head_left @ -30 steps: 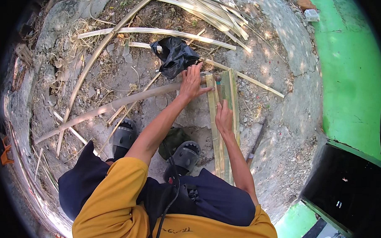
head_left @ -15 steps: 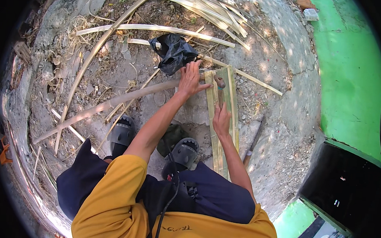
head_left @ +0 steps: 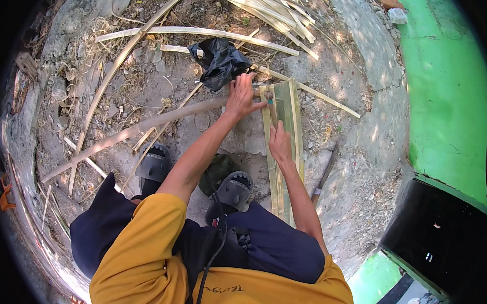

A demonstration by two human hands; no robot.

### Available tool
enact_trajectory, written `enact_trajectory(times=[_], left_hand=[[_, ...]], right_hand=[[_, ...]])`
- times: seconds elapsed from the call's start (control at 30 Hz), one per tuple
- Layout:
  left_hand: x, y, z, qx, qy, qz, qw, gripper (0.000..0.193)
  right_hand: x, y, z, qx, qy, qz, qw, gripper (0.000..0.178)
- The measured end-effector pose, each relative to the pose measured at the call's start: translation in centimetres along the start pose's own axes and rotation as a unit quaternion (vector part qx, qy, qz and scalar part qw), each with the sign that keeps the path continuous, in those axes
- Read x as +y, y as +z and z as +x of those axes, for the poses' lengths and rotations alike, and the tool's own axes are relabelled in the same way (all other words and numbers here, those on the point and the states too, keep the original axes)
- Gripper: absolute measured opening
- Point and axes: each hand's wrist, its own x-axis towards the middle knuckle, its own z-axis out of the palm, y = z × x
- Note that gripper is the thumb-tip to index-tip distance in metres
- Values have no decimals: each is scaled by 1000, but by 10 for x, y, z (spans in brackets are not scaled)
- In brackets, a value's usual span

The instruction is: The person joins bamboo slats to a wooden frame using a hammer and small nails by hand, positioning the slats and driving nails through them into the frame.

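Bamboo strips [head_left: 297, 113], pale green and yellow, form a narrow panel running away from the person's lap. The right hand [head_left: 280, 143] reaches forward above it, fingers closed around a hammer [head_left: 273, 112], its head at the panel's far end. Palm down, the left hand [head_left: 240, 96] spreads loosely across a long wooden pole [head_left: 142, 128], thumb stretched rightward to the panel; its palm is hidden.

We could not see the lower handle of the hammer [head_left: 272, 109] inside the right hand [head_left: 279, 143] or the stretch of pole [head_left: 148, 124] behind the left hand [head_left: 241, 98]; the upper edge cut off pale strips [head_left: 269, 17].
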Motion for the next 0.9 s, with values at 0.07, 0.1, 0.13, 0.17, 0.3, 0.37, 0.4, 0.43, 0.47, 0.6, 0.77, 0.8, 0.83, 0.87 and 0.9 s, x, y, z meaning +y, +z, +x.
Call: enact_trajectory(times=[0.07,0.1,0.13,0.17,0.3,0.37,0.4,0.43,0.47,0.6,0.77,0.8,0.83,0.87,0.9], left_hand=[[-7,-1,-14,-4,4,11,1000,113],[-5,-1,-17,-11,9,14,1000,111],[-7,-1,-7,7,10,-10,1000,108],[-6,-1,-7,5,11,-11,1000,108],[-3,-2,-10,19,23,-1,1000,98],[-7,-4,-9,0,33,-21,999,91],[-8,-5,-9,11,37,-41,998,78],[-6,-4,-7,8,45,-39,998,78],[-6,-4,-7,12,37,-65,997,70],[-8,-6,1,7,86,-75,993,44],[-1,-10,24,-58,130,17,990,46],[4,-9,30,-105,160,40,981,50],[7,-8,42,-145,192,65,968,54],[0,-11,55,-152,202,69,965,54],[-6,-14,69,-215,248,85,941,58]], right_hand=[[-1,12,-14,5,-10,24,1000,24],[0,13,-20,11,-14,41,999,24],[1,14,-16,12,-15,41,999,24],[1,12,-14,20,-12,51,998,25],[2,4,-28,55,14,91,994,28],[7,4,-41,67,39,101,992,30],[9,3,-49,71,64,109,989,31],[13,0,-58,79,67,112,988,31],[13,-2,-68,81,97,127,984,32],[18,-15,-98,108,149,180,966,36],[33,-93,-107,82,190,204,957,40],[35,-116,-107,96,179,213,956,40],[33,-137,-101,112,161,221,955,40],[19,-151,-90,113,176,257,944,40],[6,-168,-81,114,190,291,931,39]])
